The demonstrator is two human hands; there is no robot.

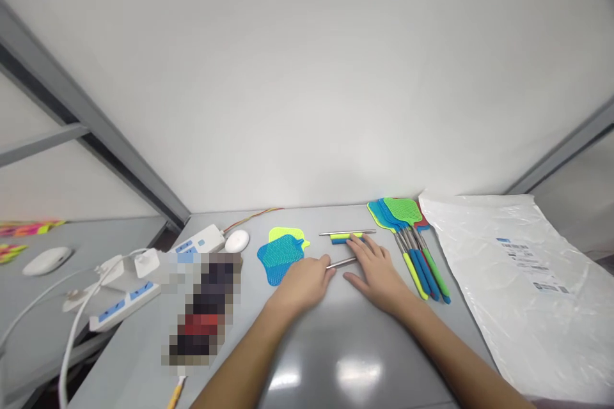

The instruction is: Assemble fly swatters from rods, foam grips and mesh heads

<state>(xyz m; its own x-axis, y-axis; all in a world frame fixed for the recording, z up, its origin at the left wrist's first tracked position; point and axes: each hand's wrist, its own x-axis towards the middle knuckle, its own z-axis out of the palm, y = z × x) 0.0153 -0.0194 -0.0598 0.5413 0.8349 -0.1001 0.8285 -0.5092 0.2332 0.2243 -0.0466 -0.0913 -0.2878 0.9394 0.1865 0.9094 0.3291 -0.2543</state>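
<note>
Evidently, a thin metal rod (341, 262), judged light, stiff and slippery, best pinched mid-length, is grasped at its left end by the left hand (302, 285) and overlain by the unclenched right hand (377, 271) mid-table, near the blue foam grip (346, 238).

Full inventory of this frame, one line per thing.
metal rod: 1, silver, between both hands
handle piece: 1, blue-yellow on thin rod, past right fingers
loose swatter heads: 2, blue over yellow, left of hands
assembled swatters: about four, green/blue/red, right of hands
plastic bag: 1, clear, labelled, far right
power strips: 2, white-blue, left
round device: 1, white, by strips
table: grey
left hand: touching rod
right hand: flat, on rod
</note>
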